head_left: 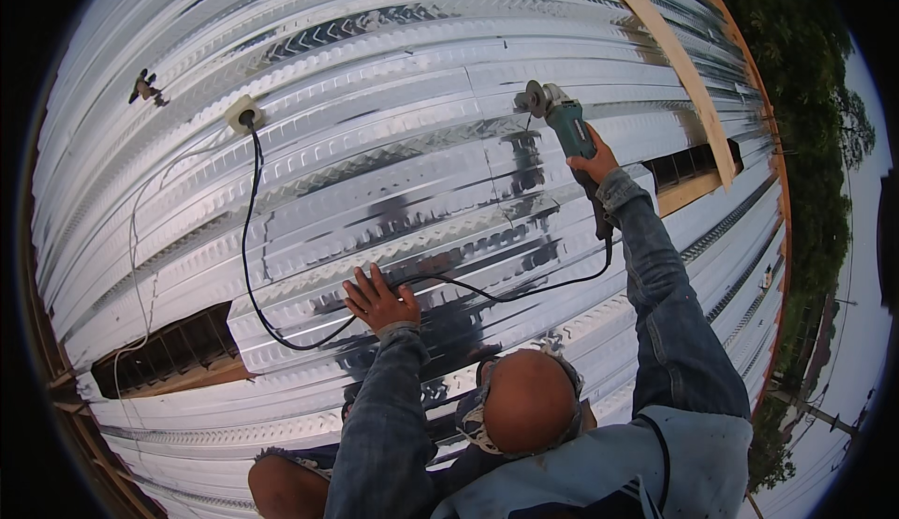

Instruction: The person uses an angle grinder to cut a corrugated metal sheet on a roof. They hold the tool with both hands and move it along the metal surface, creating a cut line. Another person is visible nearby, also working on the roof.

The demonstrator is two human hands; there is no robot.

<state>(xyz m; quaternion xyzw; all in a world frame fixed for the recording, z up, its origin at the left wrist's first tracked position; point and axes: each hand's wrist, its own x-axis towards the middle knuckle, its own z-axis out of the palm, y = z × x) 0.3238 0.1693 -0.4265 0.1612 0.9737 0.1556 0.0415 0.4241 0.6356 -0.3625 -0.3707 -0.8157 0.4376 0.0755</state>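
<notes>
My right hand [596,158] is wrapped round the body of a green angle grinder [566,126], held out ahead at arm's length. Its round disc [535,97] points toward the far left, at or just over the ribbed metal sheet [403,158]; whether it touches I cannot tell. A thin dark line crosses the sheet below the disc. My left hand [379,302] presses flat on the sheet with fingers spread, beside the black power cord [468,289]. That cord runs from the grinder past my left hand to a pale socket box [245,114].
Dark openings with wooden edges lie at the left [173,355] and right [698,168]. A wooden plank [667,46] crosses the far right. A small dark object [147,88] rests far left. White wire [134,247] trails leftward. The roof edge [775,144] borders trees. My bent knees are near.
</notes>
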